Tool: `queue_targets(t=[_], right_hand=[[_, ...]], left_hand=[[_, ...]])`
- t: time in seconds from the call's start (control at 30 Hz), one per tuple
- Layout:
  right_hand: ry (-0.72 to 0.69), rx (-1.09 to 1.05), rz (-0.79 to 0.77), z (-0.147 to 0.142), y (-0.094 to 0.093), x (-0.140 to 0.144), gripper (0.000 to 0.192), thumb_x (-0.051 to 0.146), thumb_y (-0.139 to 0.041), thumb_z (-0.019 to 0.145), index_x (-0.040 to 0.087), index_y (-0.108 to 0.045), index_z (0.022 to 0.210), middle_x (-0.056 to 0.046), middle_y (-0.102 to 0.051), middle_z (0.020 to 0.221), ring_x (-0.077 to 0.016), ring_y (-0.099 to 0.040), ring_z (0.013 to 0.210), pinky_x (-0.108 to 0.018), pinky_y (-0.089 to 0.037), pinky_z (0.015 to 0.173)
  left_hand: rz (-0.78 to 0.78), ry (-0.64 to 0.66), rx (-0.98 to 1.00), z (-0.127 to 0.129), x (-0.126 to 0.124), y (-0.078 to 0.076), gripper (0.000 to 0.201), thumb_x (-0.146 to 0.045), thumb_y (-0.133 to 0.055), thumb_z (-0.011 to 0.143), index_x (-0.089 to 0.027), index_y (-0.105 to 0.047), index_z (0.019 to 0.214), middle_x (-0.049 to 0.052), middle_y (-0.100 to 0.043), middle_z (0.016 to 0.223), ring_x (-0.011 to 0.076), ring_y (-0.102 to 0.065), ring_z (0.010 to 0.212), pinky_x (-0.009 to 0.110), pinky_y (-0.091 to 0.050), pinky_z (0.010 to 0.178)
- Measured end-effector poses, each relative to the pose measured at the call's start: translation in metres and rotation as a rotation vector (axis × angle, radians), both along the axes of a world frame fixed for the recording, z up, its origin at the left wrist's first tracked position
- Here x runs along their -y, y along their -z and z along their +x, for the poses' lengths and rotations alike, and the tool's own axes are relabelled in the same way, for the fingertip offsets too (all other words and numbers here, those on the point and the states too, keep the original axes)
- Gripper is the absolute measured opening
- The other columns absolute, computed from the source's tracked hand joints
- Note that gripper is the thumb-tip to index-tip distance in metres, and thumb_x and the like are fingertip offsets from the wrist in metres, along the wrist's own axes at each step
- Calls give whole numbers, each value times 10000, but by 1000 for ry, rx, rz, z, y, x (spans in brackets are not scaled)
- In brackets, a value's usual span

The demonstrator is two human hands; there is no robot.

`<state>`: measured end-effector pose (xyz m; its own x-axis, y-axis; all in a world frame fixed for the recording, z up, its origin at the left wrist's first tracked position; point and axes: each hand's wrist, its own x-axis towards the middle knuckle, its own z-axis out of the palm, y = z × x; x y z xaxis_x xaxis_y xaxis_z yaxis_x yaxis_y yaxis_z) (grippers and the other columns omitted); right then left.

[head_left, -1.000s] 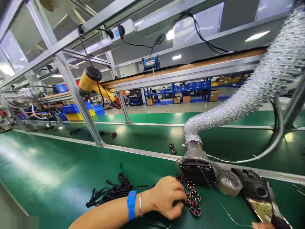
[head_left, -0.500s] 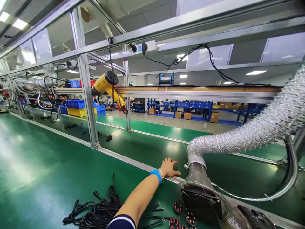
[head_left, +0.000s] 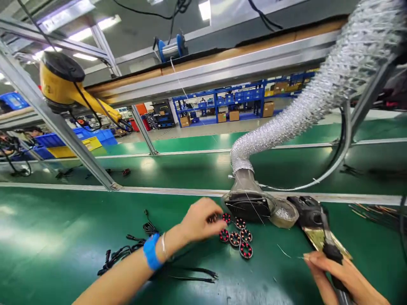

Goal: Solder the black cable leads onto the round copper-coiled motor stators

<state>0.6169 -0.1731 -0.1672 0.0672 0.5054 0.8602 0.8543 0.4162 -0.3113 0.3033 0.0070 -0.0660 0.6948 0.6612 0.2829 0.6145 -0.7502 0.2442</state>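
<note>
My left hand [head_left: 200, 220], with a blue wristband, is closed around a small round coil part [head_left: 212, 218] at the left end of a cluster of several black round coil parts with red dots [head_left: 237, 238] on the green bench. My right hand [head_left: 340, 275] at the bottom right grips the dark handle of a soldering iron [head_left: 329, 245], whose upper part leans over its black stand [head_left: 310, 209]. A thin solder wire runs down from a blue spool [head_left: 170, 46] overhead.
A silver flexible fume duct [head_left: 305, 106] ends in a dark hood [head_left: 248, 205] just behind the coil parts. Black cables [head_left: 127, 252] lie left of my forearm. A yellow heat gun [head_left: 63, 84] hangs on the aluminium frame [head_left: 57, 127]. Shelves and blue bins stand far behind.
My left hand has come back from the rail behind the bench to the coil cluster and now holds one part. The view has dropped, and my right hand with the soldering iron has come into sight.
</note>
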Motion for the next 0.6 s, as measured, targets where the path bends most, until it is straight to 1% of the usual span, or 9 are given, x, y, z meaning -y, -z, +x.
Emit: queue_targets(t=[0.07,0.1,0.17,0.23,0.33,0.43,0.47,0.53,0.6], right_hand=[[-38,-32,-27,-13,-13,0,289,121,-670,822,282,-650,1061,-29,-702,889,-208,-692,746,-349,-536,736],[-70,-41,-14,-19,-18,-1,291,97,-655,825,268,-642,1061,-32,-694,876,-201,-685,738,-341,-537,728],[-127,-33,-6,-26,-25,-1,295,59,-630,825,246,-633,1053,-33,-678,842,-189,-669,716,-327,-538,699],[-151,-11,-15,-30,-27,0,287,37,-607,827,236,-632,1033,-30,-662,807,-178,-649,694,-314,-536,658],[-193,17,-25,-35,-27,4,309,11,-568,833,232,-616,1044,-27,-649,796,-170,-633,697,-304,-535,636],[-286,39,-19,-49,-28,12,371,-12,-525,834,237,-582,1103,-35,-657,846,-164,-632,728,-304,-538,649],[-325,51,-23,-55,-29,15,379,-11,-515,834,241,-577,1110,-38,-659,860,-161,-630,731,-301,-536,647],[-409,85,-34,-68,-32,22,375,3,-502,838,256,-577,1104,-33,-658,861,-154,-618,715,-293,-529,635],[-474,88,-53,-80,-34,27,372,9,-491,840,272,-568,1091,-23,-647,847,-148,-602,698,-285,-522,628]], left_hand=[[35,330,37,1,42,20,289,-474,-630,839,-223,-676,974,34,-695,906,156,-624,832,265,-497,782],[41,410,27,5,57,32,321,-499,-626,840,-210,-674,971,41,-695,901,154,-619,803,260,-496,752],[53,520,-33,17,75,54,393,-564,-628,825,-202,-677,970,42,-692,885,160,-612,765,265,-490,707],[54,550,-73,29,82,65,465,-624,-627,803,-212,-678,1013,39,-691,893,171,-614,768,276,-487,696],[43,488,70,37,94,53,472,-621,-629,805,-217,-663,1047,55,-692,943,196,-627,834,304,-495,752],[-36,342,328,35,120,28,217,-369,-567,892,-210,-637,1022,72,-678,961,189,-633,850,301,-511,763],[-98,312,362,35,130,22,228,-283,-540,885,-205,-610,1088,81,-672,1006,177,-635,820,285,-516,724],[-248,288,311,37,146,16,411,-199,-528,839,-193,-514,1250,93,-669,1084,166,-640,756,267,-512,649],[-365,256,169,38,154,17,413,-186,-503,844,-209,-502,1257,65,-701,1015,176,-653,727,266,-498,628]])
